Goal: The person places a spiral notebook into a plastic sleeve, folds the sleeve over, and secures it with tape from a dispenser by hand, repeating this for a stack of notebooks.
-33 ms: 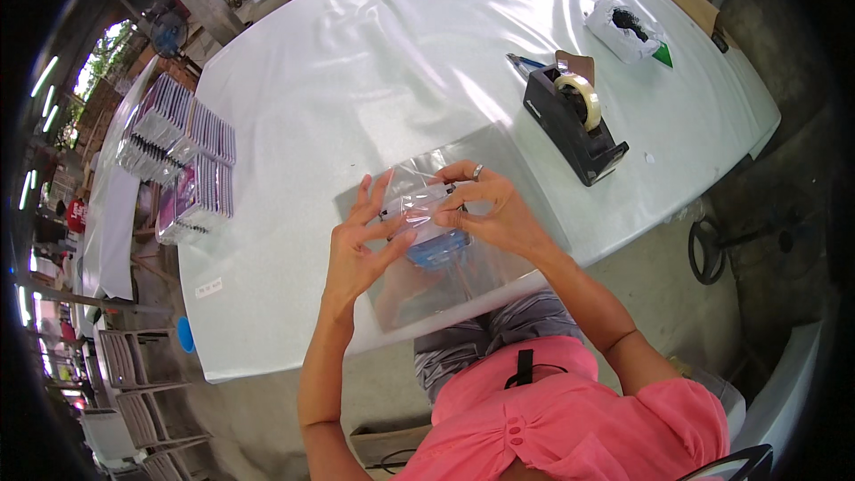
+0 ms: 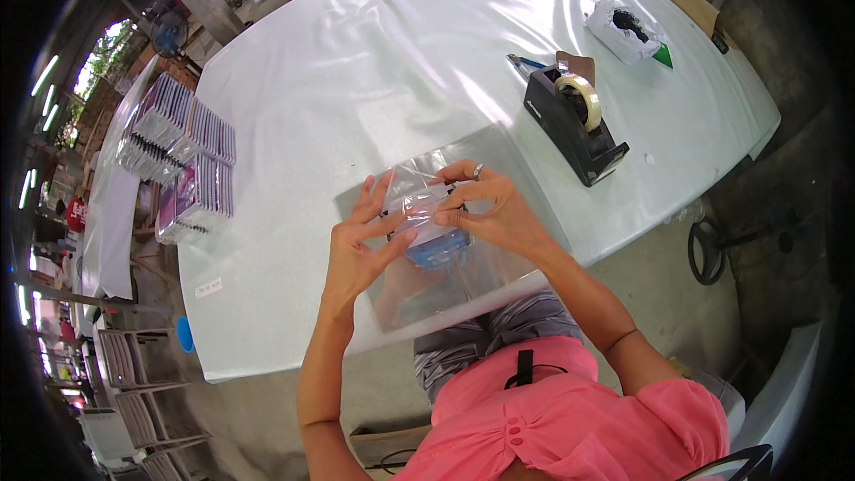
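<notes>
A small packet in clear plastic, white above and blue below, is between my two hands over the near part of the table. My left hand holds its left side with thumb and forefinger, the other fingers raised and spread. On the opposite side my right hand, with a ring on one finger, pinches the packet's plastic. Small dark bits show at the packet's sides; what they are I cannot tell. Beneath lies a flat pile of clear plastic sheets or bags, reaching the table's front edge.
Right of the sheets stands a black tape dispenser with a cutter knife behind it. A white bag with black contents sits farther back. Stacked plastic-wrapped spiral-bound books stand at the left edge of the white-covered table.
</notes>
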`<action>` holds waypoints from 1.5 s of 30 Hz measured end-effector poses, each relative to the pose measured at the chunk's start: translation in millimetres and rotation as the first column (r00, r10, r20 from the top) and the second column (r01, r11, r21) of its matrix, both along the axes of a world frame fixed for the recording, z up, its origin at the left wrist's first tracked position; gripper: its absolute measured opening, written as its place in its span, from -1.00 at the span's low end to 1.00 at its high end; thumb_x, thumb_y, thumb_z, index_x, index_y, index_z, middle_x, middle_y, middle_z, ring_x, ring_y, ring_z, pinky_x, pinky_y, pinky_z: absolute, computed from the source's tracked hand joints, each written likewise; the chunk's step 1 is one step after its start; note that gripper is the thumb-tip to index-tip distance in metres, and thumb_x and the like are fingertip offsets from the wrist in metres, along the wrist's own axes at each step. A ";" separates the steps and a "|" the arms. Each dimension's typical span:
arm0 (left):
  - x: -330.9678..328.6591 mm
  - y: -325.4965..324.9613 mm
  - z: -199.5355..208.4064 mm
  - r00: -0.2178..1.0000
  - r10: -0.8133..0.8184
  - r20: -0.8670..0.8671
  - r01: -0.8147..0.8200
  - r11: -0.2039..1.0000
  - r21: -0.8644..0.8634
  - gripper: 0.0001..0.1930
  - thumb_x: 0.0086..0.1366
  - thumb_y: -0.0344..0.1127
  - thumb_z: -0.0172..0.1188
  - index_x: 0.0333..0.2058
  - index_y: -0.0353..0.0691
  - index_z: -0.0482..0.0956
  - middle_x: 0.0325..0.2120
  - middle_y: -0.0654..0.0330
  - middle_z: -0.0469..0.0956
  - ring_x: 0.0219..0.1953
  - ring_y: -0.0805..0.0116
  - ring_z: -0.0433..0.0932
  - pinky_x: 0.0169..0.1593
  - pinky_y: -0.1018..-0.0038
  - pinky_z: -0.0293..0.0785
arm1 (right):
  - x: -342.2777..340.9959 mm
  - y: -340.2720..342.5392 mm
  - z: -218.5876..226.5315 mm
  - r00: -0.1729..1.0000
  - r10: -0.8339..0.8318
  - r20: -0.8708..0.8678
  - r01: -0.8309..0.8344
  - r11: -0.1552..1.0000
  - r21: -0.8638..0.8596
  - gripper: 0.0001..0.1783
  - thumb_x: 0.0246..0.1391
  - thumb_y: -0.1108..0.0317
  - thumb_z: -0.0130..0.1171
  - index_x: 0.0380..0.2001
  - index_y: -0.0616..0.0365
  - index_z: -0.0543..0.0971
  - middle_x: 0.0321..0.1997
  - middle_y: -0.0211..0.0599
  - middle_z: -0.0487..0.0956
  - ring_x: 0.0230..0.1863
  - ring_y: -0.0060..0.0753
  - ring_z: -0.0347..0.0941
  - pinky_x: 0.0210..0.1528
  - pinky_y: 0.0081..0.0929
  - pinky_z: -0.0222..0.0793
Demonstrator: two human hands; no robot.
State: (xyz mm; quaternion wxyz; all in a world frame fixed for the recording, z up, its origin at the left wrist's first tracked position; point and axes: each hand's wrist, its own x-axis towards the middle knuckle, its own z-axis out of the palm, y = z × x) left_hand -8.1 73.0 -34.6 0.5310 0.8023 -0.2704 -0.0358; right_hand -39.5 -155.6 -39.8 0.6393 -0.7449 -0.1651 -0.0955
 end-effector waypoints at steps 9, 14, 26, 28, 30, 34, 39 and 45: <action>9.6 -6.3 6.8 0.996 -0.002 0.088 0.000 1.000 0.029 -0.51 -0.05 -0.36 0.45 -0.05 -0.02 0.66 0.29 0.13 0.26 0.41 -0.06 -0.05 0.33 0.12 0.09 | 10.8 3.3 2.3 0.996 -0.045 0.078 0.055 0.991 -0.120 -0.82 -0.19 0.48 0.45 -0.42 0.17 0.69 -0.22 -0.22 0.59 -0.16 -0.29 0.52 -0.10 -0.43 0.40; 13.9 -12.1 19.5 0.990 0.002 0.140 -0.005 1.000 0.023 -0.37 -0.13 -0.39 0.48 0.03 0.09 0.61 0.33 0.17 0.18 0.42 0.00 -0.06 0.32 0.11 0.13 | 12.7 4.8 -1.3 0.971 -0.104 0.215 0.147 0.970 -0.195 -0.82 -0.24 0.47 0.47 -0.47 0.15 0.68 -0.30 -0.23 0.60 -0.29 -0.28 0.55 -0.20 -0.40 0.42; 13.3 -31.6 13.5 0.990 0.123 -0.067 -0.139 0.922 -0.362 -0.20 -0.14 -0.36 0.50 0.16 -0.24 0.42 0.25 0.03 0.28 0.36 0.15 0.13 0.33 0.32 0.13 | 13.2 4.7 18.9 0.993 -0.114 -0.035 0.111 0.991 -0.075 -0.69 -0.24 0.37 0.48 -0.35 0.14 0.61 -0.32 -0.41 0.59 -0.20 -0.47 0.51 -0.13 -0.50 0.34; 25.6 -27.7 7.8 0.975 0.093 -0.204 -0.177 0.876 -0.448 -0.20 -0.12 -0.30 0.51 0.17 -0.27 0.41 0.19 0.00 0.37 0.30 0.18 0.25 0.29 0.36 0.18 | 20.0 0.9 15.1 0.988 -0.061 -0.144 0.059 0.998 -0.016 -0.64 -0.25 0.38 0.47 -0.30 0.16 0.61 -0.31 -0.43 0.58 -0.18 -0.49 0.50 -0.10 -0.52 0.31; 44.5 -6.4 -3.4 0.690 -0.280 -0.667 0.056 0.940 -0.336 -0.30 -0.05 -0.20 0.47 0.09 -0.34 0.48 -0.03 0.07 0.53 0.09 0.29 0.43 0.15 0.42 0.28 | 29.1 -0.9 15.1 0.969 0.008 -0.246 0.005 0.999 0.051 -0.59 -0.26 0.39 0.47 -0.24 0.18 0.61 -0.29 -0.46 0.58 -0.16 -0.50 0.48 -0.07 -0.54 0.28; 50.4 -3.8 -7.1 0.568 -0.274 -0.776 0.075 0.956 -0.283 -0.42 0.03 -0.19 0.41 0.01 -0.38 0.55 -0.19 0.19 0.57 -0.07 0.38 0.44 0.07 0.45 0.27 | 47.4 -6.3 7.5 0.834 0.270 -0.480 -0.150 0.950 0.274 -0.64 -0.31 0.50 0.42 -0.30 0.29 0.67 -0.34 -0.35 0.58 -0.19 -0.43 0.49 -0.10 -0.53 0.37; 42.2 -3.6 3.1 0.651 -0.241 -0.720 0.105 0.968 -0.229 -0.44 0.11 -0.16 0.36 0.03 -0.42 0.54 -0.09 0.12 0.57 0.03 0.37 0.43 0.17 0.42 0.24 | 51.2 -2.9 5.5 0.844 0.309 -0.439 -0.167 0.928 0.332 -0.70 -0.33 0.57 0.37 -0.36 0.25 0.72 -0.33 -0.38 0.55 -0.21 -0.44 0.44 -0.14 -0.53 0.30; 38.0 -7.4 13.7 0.772 -0.236 -0.590 0.178 0.972 -0.155 -0.36 0.16 -0.07 0.35 0.14 -0.30 0.45 0.09 0.18 0.49 0.15 0.38 0.36 0.26 0.41 0.17 | 47.4 -3.0 8.4 0.849 0.343 -0.402 -0.207 0.916 0.344 -0.73 -0.33 0.61 0.32 -0.42 0.16 0.74 -0.38 -0.46 0.45 -0.23 -0.47 0.36 -0.16 -0.56 0.27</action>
